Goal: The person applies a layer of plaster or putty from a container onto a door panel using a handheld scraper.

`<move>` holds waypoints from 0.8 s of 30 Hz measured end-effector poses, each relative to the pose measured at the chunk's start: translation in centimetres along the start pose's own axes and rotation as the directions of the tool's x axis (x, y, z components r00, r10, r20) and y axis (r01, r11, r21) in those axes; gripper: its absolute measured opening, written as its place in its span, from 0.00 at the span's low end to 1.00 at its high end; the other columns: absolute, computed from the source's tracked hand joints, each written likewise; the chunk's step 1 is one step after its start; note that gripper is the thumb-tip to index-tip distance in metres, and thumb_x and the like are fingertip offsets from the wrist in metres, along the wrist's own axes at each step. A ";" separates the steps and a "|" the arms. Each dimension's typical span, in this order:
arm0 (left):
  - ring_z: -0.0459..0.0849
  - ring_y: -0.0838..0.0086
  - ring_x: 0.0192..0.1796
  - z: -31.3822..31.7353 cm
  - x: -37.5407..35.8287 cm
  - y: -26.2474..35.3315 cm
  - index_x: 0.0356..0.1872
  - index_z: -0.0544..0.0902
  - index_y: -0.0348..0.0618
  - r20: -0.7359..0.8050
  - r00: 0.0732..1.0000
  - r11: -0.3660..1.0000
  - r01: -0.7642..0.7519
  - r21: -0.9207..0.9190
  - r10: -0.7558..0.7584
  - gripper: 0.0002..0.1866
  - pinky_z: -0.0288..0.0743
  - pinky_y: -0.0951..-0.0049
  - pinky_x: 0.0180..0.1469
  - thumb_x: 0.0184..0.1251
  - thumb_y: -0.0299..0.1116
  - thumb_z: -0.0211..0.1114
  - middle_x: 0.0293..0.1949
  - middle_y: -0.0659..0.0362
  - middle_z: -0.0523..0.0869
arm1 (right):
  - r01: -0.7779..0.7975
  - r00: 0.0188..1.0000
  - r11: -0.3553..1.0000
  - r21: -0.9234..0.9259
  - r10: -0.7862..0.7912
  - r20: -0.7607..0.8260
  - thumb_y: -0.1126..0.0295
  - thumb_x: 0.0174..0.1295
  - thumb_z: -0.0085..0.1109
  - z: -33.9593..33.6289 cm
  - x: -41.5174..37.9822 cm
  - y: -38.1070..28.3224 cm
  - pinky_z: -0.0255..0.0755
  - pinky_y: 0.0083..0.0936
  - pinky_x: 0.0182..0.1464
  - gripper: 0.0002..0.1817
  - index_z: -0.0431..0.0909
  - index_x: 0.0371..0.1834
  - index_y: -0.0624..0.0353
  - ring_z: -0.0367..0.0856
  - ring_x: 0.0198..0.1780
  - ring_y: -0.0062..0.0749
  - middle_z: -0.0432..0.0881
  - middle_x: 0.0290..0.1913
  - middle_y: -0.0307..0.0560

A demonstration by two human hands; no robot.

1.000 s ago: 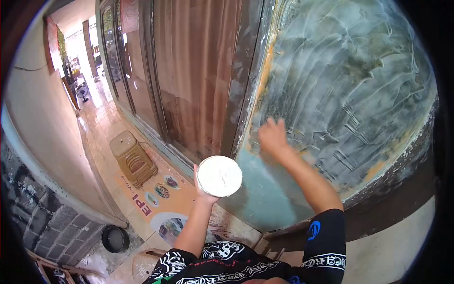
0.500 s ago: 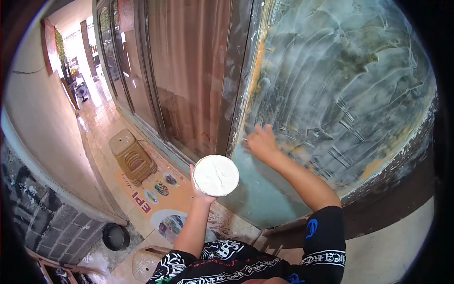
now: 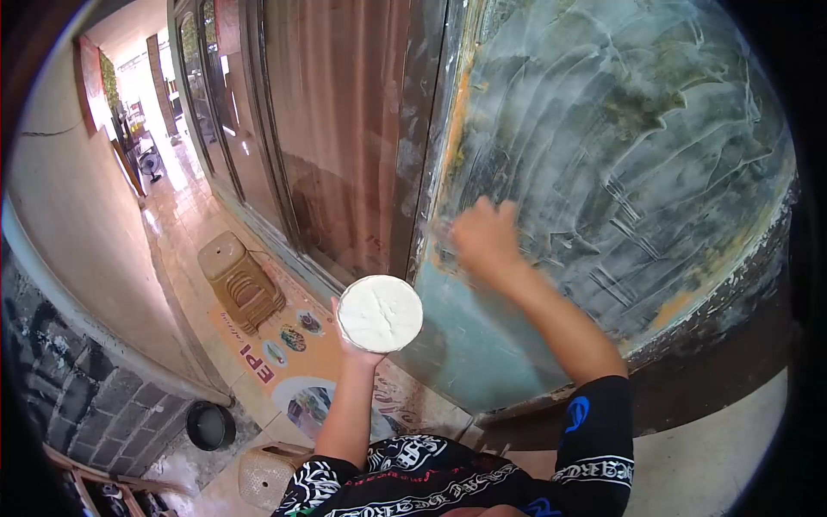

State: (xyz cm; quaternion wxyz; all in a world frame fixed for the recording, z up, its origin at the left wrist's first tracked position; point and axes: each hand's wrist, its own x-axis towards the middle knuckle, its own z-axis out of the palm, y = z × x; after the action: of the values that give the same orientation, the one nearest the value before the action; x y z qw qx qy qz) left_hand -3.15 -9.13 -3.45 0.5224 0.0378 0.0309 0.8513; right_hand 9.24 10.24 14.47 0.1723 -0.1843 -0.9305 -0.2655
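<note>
My left hand [image 3: 359,351] holds up a round container of white paste [image 3: 380,314] from below, its surface creased and facing me. My right hand [image 3: 487,237] is at the left part of the wall [image 3: 603,155], near its edge beside the door frame. Its fingers are bent and closed together; motion blurs them, and whatever they grip is too unclear to name. Whitish smears and streaks cover the dark green wall, with a smoother pale green band [image 3: 469,345] below my right hand.
Stacked plastic stools [image 3: 241,280] stand on a printed banner [image 3: 250,345] on the floor at left. A black bucket [image 3: 210,426] is by the grey block wall [image 3: 112,414]. Another stool [image 3: 267,478] is near my body. Glass doors [image 3: 336,129] rise behind the container.
My right hand has moved slightly up and to the right along the wall. My left hand and the container have shifted a little to the left and up.
</note>
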 end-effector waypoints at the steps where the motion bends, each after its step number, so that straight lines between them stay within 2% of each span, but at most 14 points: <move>1: 0.76 0.47 0.67 0.3 -0.1 -0.1 0.69 0.73 0.44 0.002 1.000 1.000 -0.008 -0.009 0.008 0.44 0.68 0.40 0.68 0.68 0.72 0.45 0.67 0.49 0.77 | 0.084 0.996 0.996 0.009 -0.084 -0.009 0.64 0.59 0.58 4.8 -1.5 -1.5 0.62 0.52 0.51 0.09 0.86 0.30 0.53 0.74 0.50 0.38 0.84 0.32 0.37; 2: 0.76 0.47 0.66 0.5 -0.2 -0.1 0.69 0.72 0.42 0.003 1.000 1.000 -0.017 -0.015 0.017 0.43 0.69 0.40 0.68 0.69 0.70 0.46 0.67 0.49 0.77 | 0.166 0.986 0.986 0.020 -0.165 -0.019 0.65 0.56 0.58 8.4 -2.3 -2.6 0.62 0.50 0.51 0.09 0.86 0.28 0.54 0.74 0.49 0.37 0.83 0.28 0.36; 5: 0.77 0.48 0.66 0.7 0.0 -0.2 0.69 0.73 0.43 0.033 0.999 0.999 0.002 0.042 -0.003 0.43 0.69 0.41 0.68 0.68 0.71 0.47 0.67 0.49 0.77 | 0.177 0.984 0.983 -0.043 -0.177 0.000 0.66 0.56 0.58 10.3 -0.9 -1.5 0.63 0.48 0.51 0.08 0.86 0.25 0.53 0.74 0.48 0.38 0.84 0.28 0.36; 6: 0.77 0.48 0.66 0.9 0.2 -0.3 0.69 0.73 0.43 0.048 0.999 0.998 0.001 0.067 -0.005 0.43 0.69 0.41 0.68 0.68 0.71 0.47 0.67 0.49 0.77 | 0.121 0.987 0.982 -0.143 -0.135 -0.091 0.67 0.55 0.58 8.1 0.5 -0.3 0.62 0.47 0.51 0.08 0.86 0.26 0.53 0.75 0.48 0.38 0.84 0.29 0.36; 7: 0.77 0.48 0.65 1.0 0.5 -0.4 0.68 0.73 0.44 -0.031 0.999 0.996 -0.039 0.081 0.042 0.44 0.69 0.41 0.68 0.67 0.72 0.48 0.66 0.50 0.77 | 0.058 0.978 0.970 -0.235 -0.102 -0.182 0.67 0.55 0.58 4.3 2.3 1.3 0.62 0.47 0.50 0.07 0.86 0.26 0.53 0.75 0.47 0.38 0.84 0.29 0.36; 8: 0.77 0.48 0.65 1.3 0.6 -0.5 0.68 0.73 0.44 -0.032 0.999 0.996 -0.039 0.081 0.041 0.44 0.69 0.41 0.68 0.67 0.72 0.48 0.66 0.50 0.77 | -0.034 0.991 0.984 -0.176 0.010 -0.134 0.63 0.57 0.60 1.0 4.2 3.1 0.62 0.50 0.48 0.08 0.85 0.26 0.52 0.75 0.49 0.35 0.84 0.31 0.38; 9: 0.77 0.48 0.65 1.7 0.5 -0.5 0.68 0.74 0.44 -0.028 0.999 0.997 -0.032 0.073 0.034 0.43 0.69 0.41 0.68 0.67 0.72 0.48 0.66 0.50 0.78 | -0.082 0.973 0.987 -0.136 0.050 -0.227 0.61 0.62 0.58 -2.2 5.5 5.0 0.61 0.51 0.49 0.10 0.85 0.30 0.52 0.75 0.48 0.38 0.85 0.32 0.39; 11: 0.77 0.49 0.65 1.9 0.7 -0.3 0.68 0.74 0.45 -0.004 1.000 0.998 -0.023 0.061 0.023 0.43 0.69 0.41 0.68 0.68 0.71 0.48 0.66 0.51 0.78 | -0.174 0.878 0.980 -0.101 0.108 -0.466 0.64 0.64 0.56 -8.3 6.6 7.7 0.59 0.51 0.49 0.09 0.84 0.32 0.52 0.76 0.49 0.37 0.85 0.32 0.38; 14: 0.77 0.49 0.65 2.3 0.5 -0.2 0.68 0.74 0.44 0.029 1.000 0.999 -0.014 0.035 0.013 0.43 0.68 0.41 0.68 0.68 0.71 0.48 0.66 0.51 0.78 | -0.178 0.828 0.984 -0.004 0.148 -0.540 0.58 0.67 0.56 -11.4 6.1 8.5 0.59 0.52 0.47 0.11 0.84 0.35 0.50 0.76 0.45 0.41 0.85 0.33 0.38; 16: 0.78 0.49 0.65 1.7 0.6 -0.2 0.68 0.74 0.44 0.047 0.999 0.999 -0.018 0.045 0.016 0.43 0.68 0.41 0.69 0.68 0.71 0.48 0.66 0.50 0.78 | -0.116 0.932 0.993 0.027 0.118 -0.344 0.62 0.65 0.57 -9.4 4.5 5.3 0.59 0.55 0.51 0.09 0.85 0.35 0.52 0.76 0.49 0.39 0.86 0.35 0.39; 18: 0.78 0.49 0.65 1.9 0.1 -0.2 0.68 0.74 0.44 0.071 0.997 1.000 0.005 0.008 -0.006 0.43 0.69 0.41 0.68 0.68 0.71 0.48 0.66 0.50 0.79 | 0.002 0.993 1.000 0.020 0.000 -0.121 0.63 0.62 0.57 -3.1 2.5 1.4 0.61 0.57 0.54 0.09 0.86 0.34 0.52 0.76 0.50 0.39 0.86 0.34 0.38; 19: 0.78 0.49 0.65 2.2 -0.2 -0.4 0.68 0.74 0.44 0.192 0.981 0.999 0.012 0.041 -0.020 0.43 0.70 0.41 0.67 0.68 0.71 0.48 0.66 0.50 0.79 | 0.076 0.997 0.997 0.019 -0.075 -0.008 0.64 0.60 0.58 0.7 1.5 -0.3 0.61 0.58 0.55 0.09 0.87 0.32 0.52 0.76 0.50 0.39 0.86 0.34 0.38; 21: 0.78 0.49 0.65 2.9 -0.5 -0.4 0.68 0.74 0.44 0.173 0.985 0.999 0.018 0.038 -0.025 0.43 0.70 0.41 0.67 0.68 0.72 0.48 0.66 0.50 0.78 | 0.184 0.980 0.981 0.054 -0.188 0.072 0.65 0.56 0.58 8.4 -0.4 -2.6 0.62 0.56 0.56 0.09 0.88 0.27 0.52 0.76 0.50 0.37 0.86 0.33 0.38; 24: 0.77 0.48 0.65 3.5 -0.2 -0.4 0.68 0.74 0.45 0.183 0.980 0.997 0.066 0.036 -0.072 0.43 0.70 0.40 0.67 0.67 0.72 0.48 0.67 0.50 0.77 | 0.154 0.987 0.987 -0.047 -0.155 -0.035 0.67 0.54 0.59 7.2 2.2 -0.7 0.63 0.52 0.56 0.08 0.87 0.23 0.52 0.76 0.51 0.37 0.86 0.33 0.38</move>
State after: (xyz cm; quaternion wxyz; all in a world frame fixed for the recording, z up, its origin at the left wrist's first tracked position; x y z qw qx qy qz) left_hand -2.36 -9.03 -0.06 0.5516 0.1231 -0.0036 0.8249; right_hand 5.41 14.28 9.31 0.1650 -0.1102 -0.9324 -0.3021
